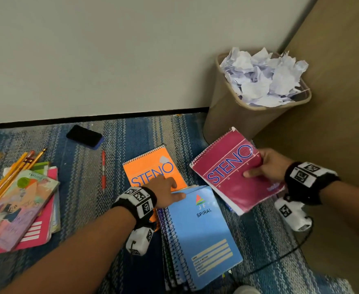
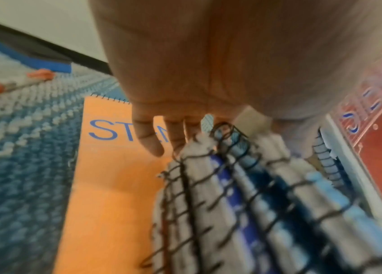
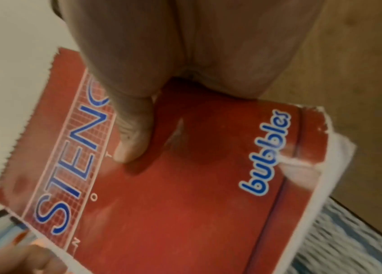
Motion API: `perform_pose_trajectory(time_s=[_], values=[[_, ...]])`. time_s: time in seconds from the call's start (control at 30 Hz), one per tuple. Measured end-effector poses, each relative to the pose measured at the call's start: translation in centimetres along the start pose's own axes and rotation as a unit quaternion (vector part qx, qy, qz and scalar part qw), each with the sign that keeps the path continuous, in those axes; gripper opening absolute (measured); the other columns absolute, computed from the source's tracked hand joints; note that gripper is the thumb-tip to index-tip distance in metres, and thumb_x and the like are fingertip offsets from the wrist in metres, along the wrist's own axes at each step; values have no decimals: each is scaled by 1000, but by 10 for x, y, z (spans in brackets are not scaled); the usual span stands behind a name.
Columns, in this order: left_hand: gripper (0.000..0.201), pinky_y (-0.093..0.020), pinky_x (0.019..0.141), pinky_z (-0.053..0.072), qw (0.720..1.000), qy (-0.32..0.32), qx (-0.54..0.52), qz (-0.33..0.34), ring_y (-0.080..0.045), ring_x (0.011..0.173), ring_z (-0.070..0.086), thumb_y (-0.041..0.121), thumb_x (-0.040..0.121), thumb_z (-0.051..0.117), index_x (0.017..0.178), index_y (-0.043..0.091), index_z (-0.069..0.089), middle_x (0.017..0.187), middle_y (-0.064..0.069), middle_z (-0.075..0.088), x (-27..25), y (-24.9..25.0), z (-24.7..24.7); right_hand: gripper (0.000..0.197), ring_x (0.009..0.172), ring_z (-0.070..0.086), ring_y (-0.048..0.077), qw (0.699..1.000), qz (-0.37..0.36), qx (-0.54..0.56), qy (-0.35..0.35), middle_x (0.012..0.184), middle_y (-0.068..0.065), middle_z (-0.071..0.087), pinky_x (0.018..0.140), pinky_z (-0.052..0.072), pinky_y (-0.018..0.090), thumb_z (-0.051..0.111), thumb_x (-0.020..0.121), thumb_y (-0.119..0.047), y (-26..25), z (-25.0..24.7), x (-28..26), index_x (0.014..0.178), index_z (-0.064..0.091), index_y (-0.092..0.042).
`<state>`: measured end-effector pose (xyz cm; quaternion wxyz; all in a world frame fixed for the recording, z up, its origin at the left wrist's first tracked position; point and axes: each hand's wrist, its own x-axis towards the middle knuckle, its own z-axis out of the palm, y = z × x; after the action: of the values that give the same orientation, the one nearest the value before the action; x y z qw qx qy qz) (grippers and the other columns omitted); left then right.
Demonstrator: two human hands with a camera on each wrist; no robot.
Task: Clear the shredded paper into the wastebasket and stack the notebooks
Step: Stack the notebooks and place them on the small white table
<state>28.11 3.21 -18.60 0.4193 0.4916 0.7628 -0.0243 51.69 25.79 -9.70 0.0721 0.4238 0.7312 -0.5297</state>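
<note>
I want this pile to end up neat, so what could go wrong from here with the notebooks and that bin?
1. The right hand holds the red notebook by one edge only; it may sag or slip.
2. The spiral pile under the blue notebook is fanned out; adding more may slide it.
3. Paper heaps above the wastebasket rim; a bump could spill it.

**Left wrist view: hand above stacked spiral notebooks**

The left hand fills the upper centre, its fingers pointing down over the orange STENO notebook, which lies flat on the blue woven carpet. At 5 o'clock, blurred wire coils of several stacked spiral notebooks fan outward. At 3 o'clock sits the red notebook. At 9 o'clock lies a red pen, and at 10 o'clock a blue-edged black eraser near the baseboard.
</note>
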Motion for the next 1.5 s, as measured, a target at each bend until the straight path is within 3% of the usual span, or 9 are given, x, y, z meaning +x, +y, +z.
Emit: perform_pose_trajectory(time_s=[0.1, 0.2, 0.33, 0.63, 0.83, 1.07, 1.27, 1.43, 1.5], values=[[79, -39, 108, 33, 975, 62, -192, 89, -17, 134, 35, 71, 79, 55, 144, 33, 32, 144, 5, 36, -11, 8, -12, 32, 84, 72, 14, 998, -63, 14, -3, 99, 7, 75, 77, 58, 25, 76, 73, 7, -39, -5, -4, 97, 73, -14], [45, -26, 98, 46, 877, 84, -430, 194, -5, 121, 51, 34, 93, 59, 135, 29, 45, 132, 16, 54, -26, 20, -39, 29, 87, 72, 17, 992, -121, 36, -10, 99, 6, 75, 79, 58, 26, 74, 75, 3, -75, 8, -3, 100, 73, -12], [27, -39, 85, 56, 740, 200, -621, 164, -26, 104, 66, 18, 98, 51, 124, 12, 57, 114, -6, 69, -34, 10, -75, 25, 94, 70, 13, 975, -192, 83, 72, 102, -3, 74, 85, 56, 26, 71, 84, -4, -101, 30, 7, 104, 70, -18], [39, -58, 79, 54, 664, 520, -535, -53, -28, 91, 70, 43, 79, 57, 104, 14, 64, 99, -7, 72, -9, -154, -99, 32, 90, 67, 5, 972, -174, 136, 83, 106, -3, 70, 83, 54, 21, 62, 90, 2, -92, 74, 32, 118, 59, -11], [38, -50, 87, 54, 575, 634, -513, -69, -20, 97, 69, 45, 79, 57, 110, 26, 64, 106, 1, 71, -33, -203, -134, 53, 100, 68, 23, 986, -99, 126, 55, 112, 6, 70, 93, 53, 47, 78, 76, -19, -105, 126, 87, 123, 54, -14], [38, -22, 86, 45, 580, 674, -446, -106, -17, 106, 61, 25, 93, 50, 125, 6, 57, 118, -5, 64, -98, -161, -139, 71, 124, 51, 34, 951, 29, -309, 4, 137, 17, 50, 98, 46, 35, 74, 81, -35, -106, 187, 121, 136, 41, -5], [38, -30, 96, 49, 614, 635, -463, -75, -13, 108, 63, 27, 91, 54, 124, 9, 60, 115, 1, 65, -103, -193, -128, 110, 132, 36, 43, 929, 89, -356, 44, 143, 24, 29, 107, 36, 47, 84, 62, -54, -110, 221, 124, 143, 25, -10], [20, -20, 82, 54, 708, 539, -456, -26, 9, 80, 63, 6, 97, 50, 115, 5, 59, 101, 0, 68, -94, -175, -115, 86, 124, 47, 39, 958, 52, -269, 80, 135, 19, 43, 103, 42, 43, 81, 71, -46, -101, 220, 132, 134, 33, -11], [28, -39, 87, 55, 738, 486, -463, -64, -6, 86, 66, 22, 92, 57, 114, 6, 60, 110, -12, 68, -83, -183, -102, 70, 117, 54, 35, 979, 29, -176, 101, 130, 16, 51, 97, 45, 37, 78, 79, -33, -106, 204, 137, 129, 35, -9]])
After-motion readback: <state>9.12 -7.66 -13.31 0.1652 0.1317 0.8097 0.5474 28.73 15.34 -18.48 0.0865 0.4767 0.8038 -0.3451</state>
